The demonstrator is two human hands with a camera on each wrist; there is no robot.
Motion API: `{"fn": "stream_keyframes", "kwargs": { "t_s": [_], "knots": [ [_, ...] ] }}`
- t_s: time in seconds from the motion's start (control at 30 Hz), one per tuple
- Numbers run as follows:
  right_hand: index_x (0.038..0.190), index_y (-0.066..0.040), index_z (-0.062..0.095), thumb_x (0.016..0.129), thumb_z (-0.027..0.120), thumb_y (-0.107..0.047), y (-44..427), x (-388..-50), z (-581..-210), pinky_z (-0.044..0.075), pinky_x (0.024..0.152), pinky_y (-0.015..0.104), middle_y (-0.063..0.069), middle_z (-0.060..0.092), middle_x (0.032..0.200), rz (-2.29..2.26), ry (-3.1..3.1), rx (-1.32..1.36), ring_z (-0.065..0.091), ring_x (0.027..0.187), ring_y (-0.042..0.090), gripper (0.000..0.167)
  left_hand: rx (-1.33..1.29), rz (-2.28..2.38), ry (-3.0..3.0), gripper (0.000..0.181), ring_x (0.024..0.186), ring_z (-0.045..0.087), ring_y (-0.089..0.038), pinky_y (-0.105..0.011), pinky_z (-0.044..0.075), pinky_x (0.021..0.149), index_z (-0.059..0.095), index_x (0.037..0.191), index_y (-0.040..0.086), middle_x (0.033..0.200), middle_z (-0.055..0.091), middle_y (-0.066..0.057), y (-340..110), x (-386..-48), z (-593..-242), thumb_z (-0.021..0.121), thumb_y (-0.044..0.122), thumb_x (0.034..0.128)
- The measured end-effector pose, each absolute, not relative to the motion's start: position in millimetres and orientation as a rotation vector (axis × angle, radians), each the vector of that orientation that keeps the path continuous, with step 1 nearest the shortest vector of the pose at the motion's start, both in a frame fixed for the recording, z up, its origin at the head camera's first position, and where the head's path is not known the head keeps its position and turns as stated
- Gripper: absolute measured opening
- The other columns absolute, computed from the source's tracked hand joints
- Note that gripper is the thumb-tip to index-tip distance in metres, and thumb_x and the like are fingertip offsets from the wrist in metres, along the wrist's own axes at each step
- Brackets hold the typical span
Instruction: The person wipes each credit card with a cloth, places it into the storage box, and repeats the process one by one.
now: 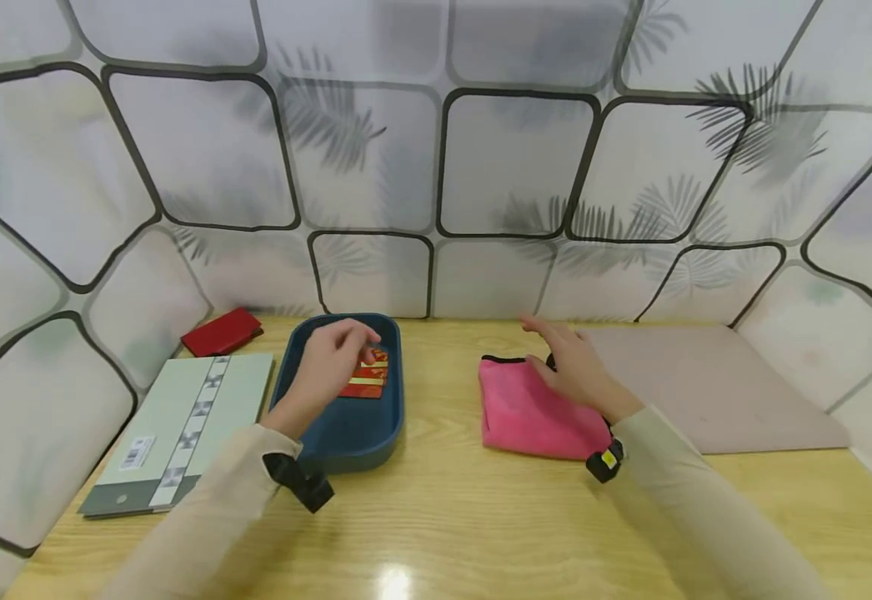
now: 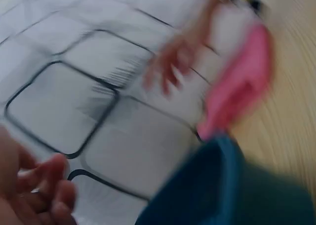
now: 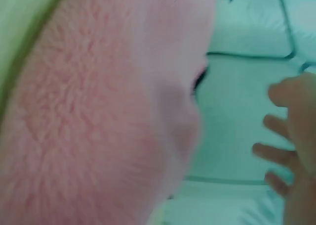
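My left hand hovers over the dark blue tray, its fingers loosely bent with nothing between them. Inside that tray lie red cards or packets with gold bands, partly covered by the hand. In the left wrist view the same hand appears at the lower left, beside the tray's rim. Above the pink fuzzy pouch or folded cloth, with a black edge, my right hand has its fingers spread. The right wrist view shows those fingers apart from the pink fabric.
A pale green folder with a patterned stripe lies left of the tray. Behind it sits a red wallet-like item. At the right a beige mat covers the wooden table; patterned curtain surrounds the back and sides.
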State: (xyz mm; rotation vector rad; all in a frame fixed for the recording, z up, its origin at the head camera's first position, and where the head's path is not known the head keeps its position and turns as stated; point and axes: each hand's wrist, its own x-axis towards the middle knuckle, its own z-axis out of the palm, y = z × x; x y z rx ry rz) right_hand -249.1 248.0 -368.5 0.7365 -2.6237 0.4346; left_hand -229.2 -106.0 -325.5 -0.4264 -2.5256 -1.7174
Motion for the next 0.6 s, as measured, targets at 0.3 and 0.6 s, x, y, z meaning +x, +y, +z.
{"fn": "stream_keyframes", "kwargs": {
  "t_s": [0.3,0.6],
  "knots": [
    [0.146,-0.009,0.037,0.077,0.079,-0.021,272.7,-200.9,-369.6,0.024,0.099,0.066,0.017,0.039,0.148,0.231,-2.571,0.773,0.036,0.134,0.041,0.082,-0.687,-0.686,-2.724,0.051,0.076,0.066,-0.022,-0.035,0.055,0.062,0.061,0.119,0.004,0.106,0.070,-0.011,-115.7,-201.5,-342.2,0.073,0.037,0.0819],
    [0.143,-0.003,0.042,0.093,0.046,-0.062,300.2,-177.9,-383.9,0.022,0.100,0.066,0.019,0.038,0.149,0.132,-2.533,0.615,0.034,0.134,0.041,0.078,-0.746,-0.545,-2.735,0.080,0.141,0.027,-0.043,-0.060,0.032,0.109,0.044,0.144,0.007,0.158,0.025,-0.016,-130.0,-195.1,-357.2,0.066,0.054,0.0831]
  ]
}}
